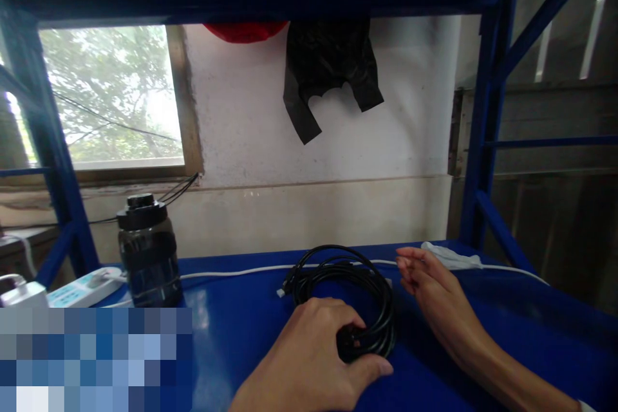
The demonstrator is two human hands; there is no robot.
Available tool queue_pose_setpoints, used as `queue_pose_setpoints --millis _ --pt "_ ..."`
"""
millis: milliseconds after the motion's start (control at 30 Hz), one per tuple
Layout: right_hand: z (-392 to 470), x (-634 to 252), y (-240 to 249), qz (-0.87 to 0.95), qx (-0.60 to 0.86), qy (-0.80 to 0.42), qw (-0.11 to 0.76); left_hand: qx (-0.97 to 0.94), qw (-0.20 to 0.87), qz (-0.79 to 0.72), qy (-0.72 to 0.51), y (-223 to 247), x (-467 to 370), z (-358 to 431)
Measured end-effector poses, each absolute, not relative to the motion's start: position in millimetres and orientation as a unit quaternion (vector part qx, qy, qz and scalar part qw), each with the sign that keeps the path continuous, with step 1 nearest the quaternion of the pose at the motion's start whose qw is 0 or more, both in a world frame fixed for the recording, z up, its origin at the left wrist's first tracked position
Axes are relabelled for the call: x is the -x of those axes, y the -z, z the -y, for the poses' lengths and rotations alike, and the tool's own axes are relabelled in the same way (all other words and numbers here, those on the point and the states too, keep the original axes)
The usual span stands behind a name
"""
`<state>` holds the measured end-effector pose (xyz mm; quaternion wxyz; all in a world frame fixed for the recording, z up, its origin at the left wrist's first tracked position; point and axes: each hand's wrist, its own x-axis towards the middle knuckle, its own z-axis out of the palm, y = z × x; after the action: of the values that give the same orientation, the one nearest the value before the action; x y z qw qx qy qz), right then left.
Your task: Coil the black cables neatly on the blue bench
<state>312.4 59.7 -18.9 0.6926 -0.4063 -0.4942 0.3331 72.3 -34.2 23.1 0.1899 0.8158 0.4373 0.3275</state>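
Observation:
A coil of black cable [385, 309] stands on the blue shelf [226, 328] in front of me. A light-coloured plug [280, 293] sticks out at its left side. My left hand [313, 354] is closed round the near part of the coil, its thumb at the lower edge and its fingers partly hidden behind. Just right of the coil is my right hand [437, 293], held on edge with its fingers stretched out and nothing in them. It appears apart from the cable.
At left, a dark water bottle [149, 257] stands beside a white power strip [82, 290]. A white cord [226, 272] runs along the back of the shelf, past a pale crumpled plastic piece [451, 257]. A black bag [333, 58] hangs above. Blue posts [477, 116] flank the shelf.

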Motion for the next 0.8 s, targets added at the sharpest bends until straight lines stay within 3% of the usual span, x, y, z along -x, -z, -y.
queue_pose_setpoints --millis 400,600,800 --pt "-154 -262 -12 0.492 0.334 -0.382 0.707 -0.776 0.207 -0.485 -0.345 -17 -71 41" --pt "-143 -267 -12 0.533 0.313 -0.384 0.686 -0.825 0.177 -0.444 -0.303 -31 -73 44" --pt "-129 -271 -18 0.561 0.303 -0.370 0.675 -0.824 0.212 -0.420 -0.316 -40 -75 36"
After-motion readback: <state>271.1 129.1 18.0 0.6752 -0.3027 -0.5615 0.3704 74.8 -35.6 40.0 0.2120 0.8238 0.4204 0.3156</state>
